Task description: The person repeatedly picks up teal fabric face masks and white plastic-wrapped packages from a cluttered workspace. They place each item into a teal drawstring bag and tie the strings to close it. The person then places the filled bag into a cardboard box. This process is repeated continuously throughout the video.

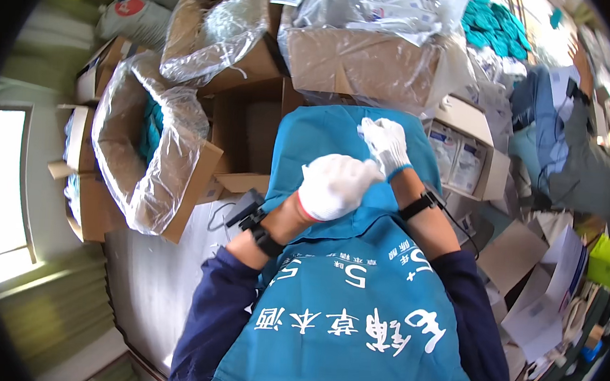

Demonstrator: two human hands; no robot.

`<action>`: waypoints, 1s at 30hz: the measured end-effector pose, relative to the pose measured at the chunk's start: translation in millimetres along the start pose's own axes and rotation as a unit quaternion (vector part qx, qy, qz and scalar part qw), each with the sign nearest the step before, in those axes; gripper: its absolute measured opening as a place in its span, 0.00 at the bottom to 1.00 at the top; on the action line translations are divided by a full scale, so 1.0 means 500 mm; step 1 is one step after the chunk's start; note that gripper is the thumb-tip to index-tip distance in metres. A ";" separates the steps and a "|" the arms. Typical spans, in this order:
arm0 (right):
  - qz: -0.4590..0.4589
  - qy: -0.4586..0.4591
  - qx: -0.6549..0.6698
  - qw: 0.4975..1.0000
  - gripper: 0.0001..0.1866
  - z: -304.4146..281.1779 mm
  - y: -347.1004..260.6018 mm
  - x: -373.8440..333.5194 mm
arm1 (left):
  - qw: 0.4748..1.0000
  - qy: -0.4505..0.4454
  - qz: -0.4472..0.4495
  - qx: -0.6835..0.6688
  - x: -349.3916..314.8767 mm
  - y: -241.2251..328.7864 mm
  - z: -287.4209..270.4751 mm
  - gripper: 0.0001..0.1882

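Note:
Both my hands wear white knitted gloves over a blue cloth [299, 133] spread in front of me. My left hand [337, 186] is closed like a fist and slightly blurred; what it holds, if anything, is hidden. Farther out and to its right, my right hand [386, 144] has its fingers curled together above the cloth, and I cannot make out anything in them. A blue apron [346, 301] with white printing covers my front and lap, its upper part meeting the cloth under my hands. Black straps with small devices sit on both wrists.
Past the cloth stands a cardboard box [361, 66] heaped with clear packets. To the left are plastic-lined boxes [195, 175] and an open brown box [249, 132]. On the right, a box of white packets [454, 159] adjoins the cloth; another person [573, 147] is beyond it.

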State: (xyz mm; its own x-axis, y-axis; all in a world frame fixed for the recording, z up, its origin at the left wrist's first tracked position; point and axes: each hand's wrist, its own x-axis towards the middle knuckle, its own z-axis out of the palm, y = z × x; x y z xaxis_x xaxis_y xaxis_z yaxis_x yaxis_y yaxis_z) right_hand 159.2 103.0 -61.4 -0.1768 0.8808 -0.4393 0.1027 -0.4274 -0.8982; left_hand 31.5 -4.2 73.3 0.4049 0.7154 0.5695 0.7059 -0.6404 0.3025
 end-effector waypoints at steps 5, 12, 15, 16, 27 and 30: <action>0.074 -0.036 0.238 0.968 0.20 -0.015 0.060 0.020 | 0.974 0.188 -0.127 -0.004 -0.022 0.007 -0.051 0.09; 0.068 -0.248 0.404 0.878 0.26 -0.010 -0.043 -0.169 | 0.899 0.301 -0.318 0.020 -0.061 -0.038 -0.036 0.06; -0.057 -0.249 0.136 0.957 0.17 -0.020 -0.019 -0.199 | 0.882 0.287 -0.367 -0.064 -0.059 -0.036 -0.029 0.09; -0.103 -0.209 0.091 0.968 0.14 -0.021 -0.019 -0.198 | 0.869 0.279 -0.390 -0.124 -0.057 -0.034 -0.032 0.11; -0.414 0.016 -0.222 0.883 0.09 -0.036 -0.061 -0.183 | 0.957 0.050 -0.261 -0.114 -0.011 -0.055 -0.114 0.12; -0.402 0.018 -0.199 0.894 0.09 -0.038 -0.067 -0.187 | 0.928 0.016 -0.335 -0.164 -0.012 -0.049 -0.115 0.12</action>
State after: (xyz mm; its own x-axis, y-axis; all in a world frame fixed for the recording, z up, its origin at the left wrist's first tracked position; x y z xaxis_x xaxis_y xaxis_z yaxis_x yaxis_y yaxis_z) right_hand 190.9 38.6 10.0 -0.3181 0.8798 0.3533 0.2975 0.4465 -0.8439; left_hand -21.5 -8.7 106.3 -0.0818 0.9784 0.1898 0.5754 -0.1092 0.8106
